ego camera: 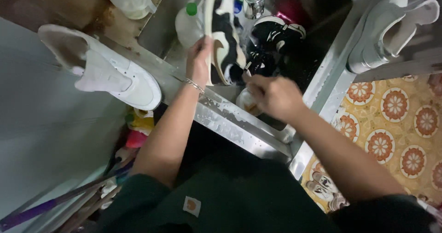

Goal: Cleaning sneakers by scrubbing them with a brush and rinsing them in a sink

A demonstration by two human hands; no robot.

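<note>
Head view looks down into a steel sink (239, 127), the landmark for everything else. Left hand (199, 60) is clasped around a black-and-white sneaker (225, 35), holding it sole-edge up over the sink's basin. Right hand (272, 96) hovers just right of that sneaker, fingers curled tight; what they hold I cannot tell. Deeper in the sink lies a black sneaker (271, 37) near the faucet (253, 0). A white sneaker (103, 69) rests on the counter (73, 7) left of the sink; another white sneaker (391, 28) sits on the ledge to its right.
</note>
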